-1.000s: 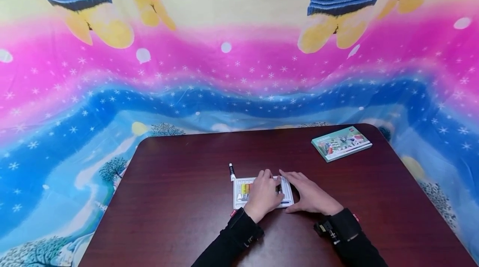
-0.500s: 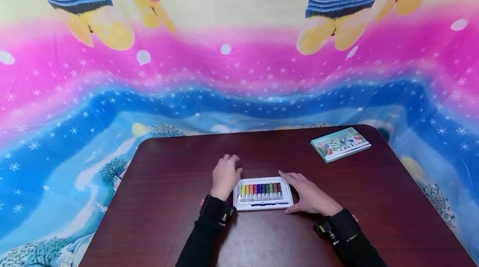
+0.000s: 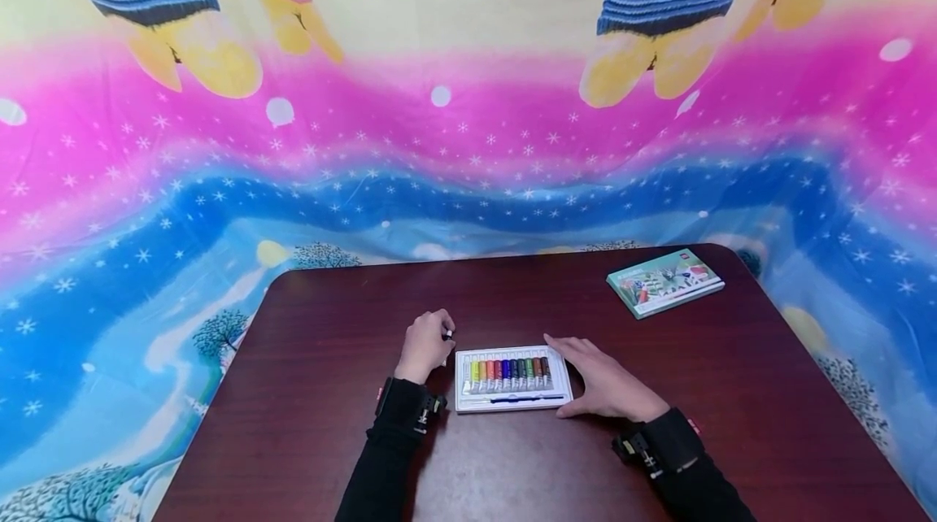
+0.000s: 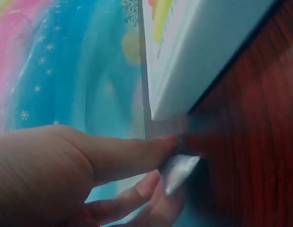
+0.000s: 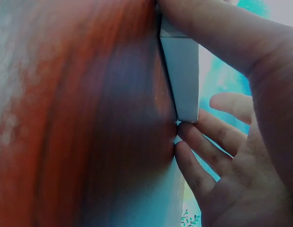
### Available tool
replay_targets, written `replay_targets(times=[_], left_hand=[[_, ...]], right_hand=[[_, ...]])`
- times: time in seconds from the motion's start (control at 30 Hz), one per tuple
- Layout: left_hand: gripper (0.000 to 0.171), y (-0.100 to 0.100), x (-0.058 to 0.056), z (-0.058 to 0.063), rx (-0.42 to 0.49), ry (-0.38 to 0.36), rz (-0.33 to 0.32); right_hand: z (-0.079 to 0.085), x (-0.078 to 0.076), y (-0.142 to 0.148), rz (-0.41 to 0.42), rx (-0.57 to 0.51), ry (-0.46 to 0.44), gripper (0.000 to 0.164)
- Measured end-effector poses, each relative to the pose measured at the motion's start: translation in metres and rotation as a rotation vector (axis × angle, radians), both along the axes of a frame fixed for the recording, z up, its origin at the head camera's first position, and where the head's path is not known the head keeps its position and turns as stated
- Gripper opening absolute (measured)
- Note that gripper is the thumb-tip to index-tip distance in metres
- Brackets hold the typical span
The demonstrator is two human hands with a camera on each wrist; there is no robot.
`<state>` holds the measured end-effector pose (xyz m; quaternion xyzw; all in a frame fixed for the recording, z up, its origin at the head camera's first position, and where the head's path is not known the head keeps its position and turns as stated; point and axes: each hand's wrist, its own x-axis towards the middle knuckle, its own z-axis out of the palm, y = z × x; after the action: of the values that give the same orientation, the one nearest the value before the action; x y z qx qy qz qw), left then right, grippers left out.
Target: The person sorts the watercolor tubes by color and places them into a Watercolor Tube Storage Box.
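A white tray [image 3: 459, 382] lies on the table, holding a row of coloured paint tubes [image 3: 508, 374] and a thin blue-handled paintbrush [image 3: 523, 400]. Just off its left end, my left hand [image 3: 426, 347] pinches a paint tube [image 4: 179, 172] between thumb and fingers. The tube's silvery end shows in the left wrist view, while its dark cap peeks out in the head view; fingers hide the rest. My right hand [image 3: 611, 382] is spread along the tray's right end, thumb at the near corner and fingertips at the far corner.
A green box [image 3: 666, 282] with a printed picture lies at the back right of the dark wooden table [image 3: 329, 424]. A patterned cloth [image 3: 439, 189] hangs behind the table.
My left hand has come away from over the tray, moved left, and taken hold of the tube that lay beside the tray's far left corner. The right hand stays put.
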<state>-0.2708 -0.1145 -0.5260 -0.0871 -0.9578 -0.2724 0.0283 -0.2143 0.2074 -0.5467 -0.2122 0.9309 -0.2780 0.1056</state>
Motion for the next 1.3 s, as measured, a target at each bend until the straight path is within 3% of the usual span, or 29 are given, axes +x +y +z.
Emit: replay_targets(times=[0.13,0.27,0.33,0.47,0.57,0.7,0.87,1.1,1.3], left_hand=[[0.018,-0.009,-0.004,0.004,0.203,-0.034,-0.018],[0.021,-0.017,-0.007,0.021,0.463,-0.056,-0.006],[0.022,-0.018,-0.005,0.032,0.545,-0.052,-0.011],[0.033,-0.014,0.002,0.052,0.650,-0.061,-0.109],[0.048,-0.010,0.010,0.066,0.687,-0.077,-0.207],[0.060,-0.003,0.020,0.081,0.667,-0.048,-0.273],[0.063,0.004,0.030,0.091,0.679,0.000,-0.296],[0.073,0.005,0.033,0.094,0.740,-0.017,-0.292],[0.070,0.010,0.031,0.090,0.676,0.014,-0.280]], right_hand=[[-0.001,0.000,-0.001,-0.002,-0.003,-0.004,0.116],[-0.001,0.000,0.000,0.000,-0.005,0.002,0.115],[0.000,0.000,0.000,-0.001,-0.003,0.004,0.115],[0.000,0.000,0.000,-0.002,0.002,0.004,0.115],[0.000,-0.001,0.000,-0.001,0.004,0.005,0.115],[-0.001,-0.001,0.000,0.001,0.002,0.007,0.116],[-0.001,-0.001,0.000,0.005,-0.001,0.015,0.115],[-0.002,0.000,0.001,0.013,-0.008,0.015,0.115],[-0.003,-0.001,0.001,0.012,-0.003,0.022,0.115]])
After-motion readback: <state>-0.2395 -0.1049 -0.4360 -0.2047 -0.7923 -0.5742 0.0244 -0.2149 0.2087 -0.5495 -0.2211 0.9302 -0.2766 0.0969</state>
